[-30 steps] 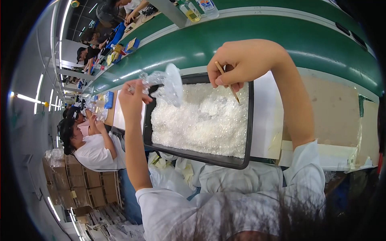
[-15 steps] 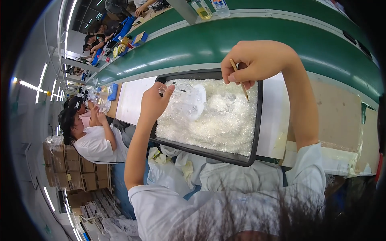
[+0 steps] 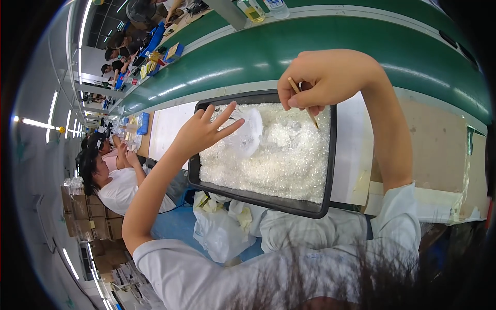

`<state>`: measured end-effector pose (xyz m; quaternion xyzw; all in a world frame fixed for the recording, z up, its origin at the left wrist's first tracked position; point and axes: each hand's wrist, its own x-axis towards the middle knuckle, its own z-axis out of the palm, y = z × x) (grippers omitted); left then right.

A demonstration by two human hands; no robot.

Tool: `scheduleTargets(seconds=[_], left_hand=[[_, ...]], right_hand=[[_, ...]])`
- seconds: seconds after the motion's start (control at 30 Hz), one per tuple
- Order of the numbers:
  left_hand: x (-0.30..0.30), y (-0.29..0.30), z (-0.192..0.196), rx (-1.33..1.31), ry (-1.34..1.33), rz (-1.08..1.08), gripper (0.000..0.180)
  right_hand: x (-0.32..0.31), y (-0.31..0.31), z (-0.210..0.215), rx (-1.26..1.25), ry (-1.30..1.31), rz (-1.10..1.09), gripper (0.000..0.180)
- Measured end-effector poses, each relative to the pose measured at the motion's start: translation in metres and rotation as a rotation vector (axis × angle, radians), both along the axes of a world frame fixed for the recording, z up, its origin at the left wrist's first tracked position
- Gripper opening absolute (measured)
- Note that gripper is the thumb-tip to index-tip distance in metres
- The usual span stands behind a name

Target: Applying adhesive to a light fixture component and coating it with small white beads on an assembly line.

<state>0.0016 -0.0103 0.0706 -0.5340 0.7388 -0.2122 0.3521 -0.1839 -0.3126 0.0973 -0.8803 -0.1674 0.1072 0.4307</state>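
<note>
My right hand is closed around a thin wooden-handled paintbrush, its tip pointing down over clear granules. The granules fill a black rectangular tray. Over the tray's left rim, my left hand is open, fingers spread and nothing seen in its grasp. Just right of those fingers, a rounded, whitish translucent plastic piece lies on the granules. Part of it blends into them, so its full shape is hard to make out. Small clear lumps sit among the granules near the brush tip.
White boards flank the tray, with brown cardboard farther right. Beyond runs a green surface carrying bottles. A white plastic bag hangs below the tray. Co-workers sit at the left, near stacked cartons.
My left hand has let go of clear plastic, spread its fingers and drawn back slightly left. The left elbow has swung outward. My right hand has barely moved, still gripping the paintbrush.
</note>
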Motion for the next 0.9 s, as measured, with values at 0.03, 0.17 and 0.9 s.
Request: scheduleTargets(seconds=[0.03,0.17,0.9], left_hand=[[0.000,-0.004,-0.005,-0.034,0.006,0.009,0.068],[-0.001,-0.009,-0.008,-0.047,0.002,0.048,0.068],[-0.041,-0.011,-0.014,0.214,-0.045,0.736,0.062]], right_hand=[[-0.001,-0.001,0.000,-0.003,0.002,0.001,0.017],[-0.002,0.000,0.000,0.007,0.001,-0.014,0.017],[-0.014,0.007,0.009,0.022,-0.051,0.125,0.018]])
